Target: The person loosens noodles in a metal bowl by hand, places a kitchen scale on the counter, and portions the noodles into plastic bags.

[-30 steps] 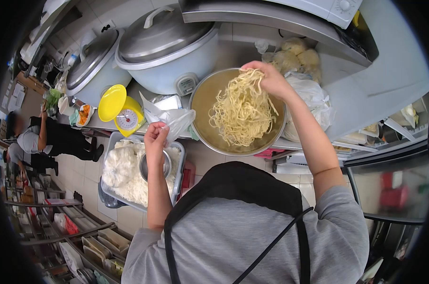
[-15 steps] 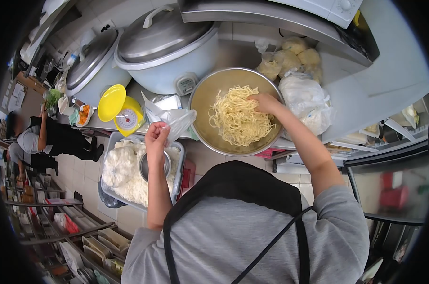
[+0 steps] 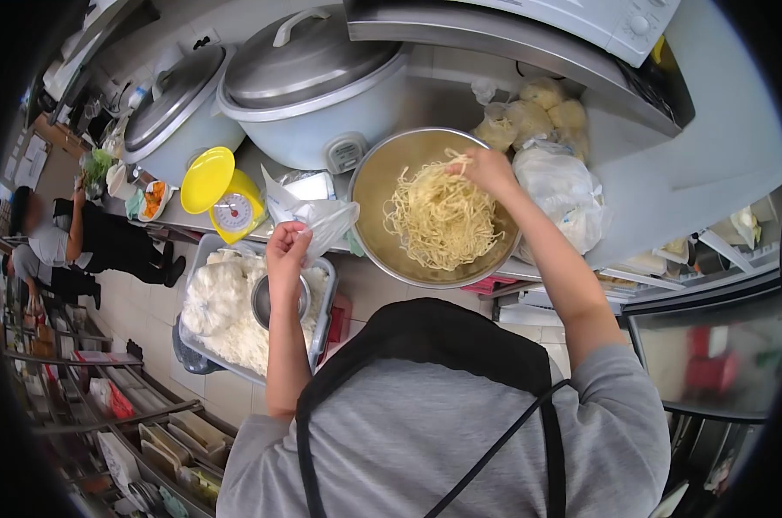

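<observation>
My left hand (image 3: 288, 245) pinches the edge of a clear plastic bag (image 3: 326, 226), held just left of a large metal bowl (image 3: 369, 246). Inside the bowl lies a heap of pale yellow noodles (image 3: 443, 226). My right hand (image 3: 488, 172) is over the bowl's upper right side, its fingers closed on some noodles that are lifted at the top of the heap. Below my left forearm, a grey tub (image 3: 329, 289) holds white rice-like food, a bagged white portion (image 3: 211, 298) and a round metal bowl (image 3: 261, 302).
A yellow kitchen scale (image 3: 234, 211) stands left of the bag. Two big lidded cookers (image 3: 309, 129) line the back. Bagged noodles (image 3: 542, 112) and a white plastic bag (image 3: 557, 194) sit right of the bowl. An overhead steel shelf (image 3: 495, 43) juts out. Two people (image 3: 97, 237) stand far left.
My right hand has risen slightly from the noodle heap, drawing some strands up. My left hand still holds the bag in nearly the same place. The view has shifted slightly.
</observation>
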### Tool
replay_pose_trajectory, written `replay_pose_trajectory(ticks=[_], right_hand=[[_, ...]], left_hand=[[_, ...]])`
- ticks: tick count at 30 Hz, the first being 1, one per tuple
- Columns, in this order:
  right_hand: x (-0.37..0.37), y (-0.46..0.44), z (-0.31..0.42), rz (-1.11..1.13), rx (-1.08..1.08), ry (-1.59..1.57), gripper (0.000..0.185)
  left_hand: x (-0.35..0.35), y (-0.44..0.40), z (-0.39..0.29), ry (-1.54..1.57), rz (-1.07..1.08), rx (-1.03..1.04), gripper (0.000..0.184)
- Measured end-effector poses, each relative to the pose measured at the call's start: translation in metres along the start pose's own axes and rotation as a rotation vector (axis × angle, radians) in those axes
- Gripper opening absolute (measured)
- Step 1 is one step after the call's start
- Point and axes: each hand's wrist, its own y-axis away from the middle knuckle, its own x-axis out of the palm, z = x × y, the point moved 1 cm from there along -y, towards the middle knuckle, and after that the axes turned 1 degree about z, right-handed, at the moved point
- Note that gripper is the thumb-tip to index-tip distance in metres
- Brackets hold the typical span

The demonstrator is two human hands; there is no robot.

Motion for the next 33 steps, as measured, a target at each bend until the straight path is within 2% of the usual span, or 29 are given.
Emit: replay_pose_trajectory(ticks=[1,3,7,9,11,13,14,15,17,19,21,22,24,25,27,31,33], right_hand=[[-0.012,0.000,0.005,0.007,-0.007,0.002,0.028],[-0.030,-0.001,0.015,0.009,-0.221,-0.038,0.020],[-0.064,-0.002,0.032,-0.041,-0.156,-0.225,0.013],[-0.076,0.000,0.039,-0.198,-0.208,-0.577,0.008],[-0.047,-0.016,0.002,-0.242,-0.272,-0.638,0.014],[-0.029,-0.016,-0.008,-0.141,-0.201,-0.038,0.022],[-0.026,-0.012,-0.007,0.130,-0.061,0.058,0.026],[-0.023,-0.012,-0.002,0.127,-0.060,0.059,0.026],[-0.015,-0.007,0.029,0.375,0.087,0.450,0.028],[0.024,-0.008,0.046,0.309,-0.049,0.657,0.027],[0.097,-0.005,0.041,0.114,-0.275,0.444,0.022],[0.107,0.002,0.043,0.111,-0.275,0.444,0.022],[0.122,0.013,0.045,0.242,-0.205,0.607,0.020],[0.125,0.006,0.040,0.238,-0.210,0.607,0.020],[0.124,-0.015,0.021,0.404,-0.142,0.227,0.019],[0.053,-0.019,0.017,0.259,-0.253,0.030,0.015],[0.007,-0.011,0.035,0.225,-0.085,0.003,0.017]], left_hand=[[-0.004,0.001,0.002,-0.011,-0.006,-0.004,0.008],[-0.010,0.002,0.005,-0.009,-0.015,-0.014,0.008],[-0.012,0.001,0.003,-0.015,-0.026,-0.038,0.008],[-0.011,0.000,0.003,-0.005,-0.020,-0.027,0.008],[-0.010,-0.001,0.002,0.006,-0.018,-0.015,0.008],[-0.006,0.000,0.002,-0.020,-0.011,-0.009,0.008],[-0.005,0.000,0.002,-0.020,-0.010,-0.008,0.008],[-0.005,0.001,0.003,-0.022,-0.004,-0.022,0.008],[-0.003,0.001,0.003,-0.025,0.001,-0.039,0.008],[-0.001,0.002,0.003,-0.027,-0.006,-0.047,0.008],[0.001,0.001,0.005,-0.028,0.014,-0.050,0.008],[0.002,0.001,0.006,-0.023,0.029,-0.051,0.008],[0.003,0.001,0.005,-0.025,0.026,-0.035,0.008],[0.003,0.001,0.004,-0.028,0.025,-0.019,0.008],[-0.003,0.002,0.003,-0.016,0.013,-0.013,0.008],[-0.017,0.008,0.007,-0.011,-0.044,-0.042,0.009],[-0.022,0.006,0.010,-0.002,-0.049,-0.048,0.008]])
